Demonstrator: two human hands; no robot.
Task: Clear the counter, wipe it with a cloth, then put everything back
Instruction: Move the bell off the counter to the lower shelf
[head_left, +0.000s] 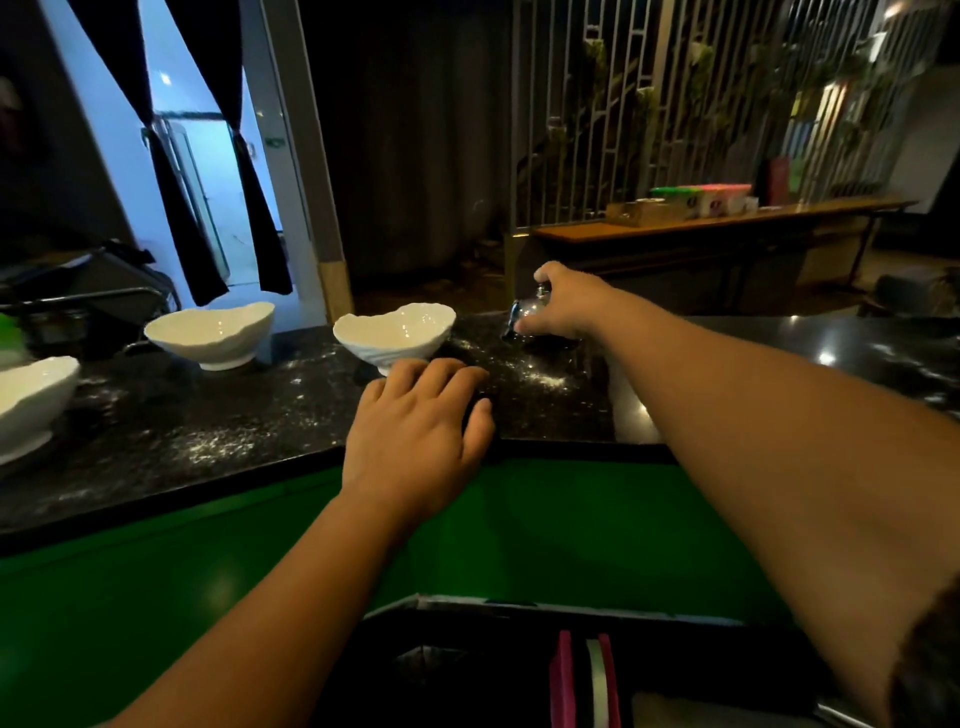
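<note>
Three white bowls, the left bowl (31, 400), the middle bowl (213, 332) and the right bowl (395, 332), stand on the dark speckled counter (208, 431), which is dusted with white powder (535, 376). Right hand (566, 304), reaching to the far side of the counter, is curled round a small glass jar (527, 312), thumb over its top and fingers about its body; the jar is tilted, and whether its base touches the surface cannot be told. Left hand (415, 431) rests palm-down at the near edge, just in front of the right bowl, fingers relaxed and slightly apart, holding nothing. Judged stage: clearing, early, since all three bowls are not yet lifted away and no cloth is in view. To do the step well, the jar should probably be brought upright before it is carried, lest its contents spill, and set down well apart from the area to be wiped; the free hand could take the right bowl next. Risk: a forearm dragging through the powder
</note>
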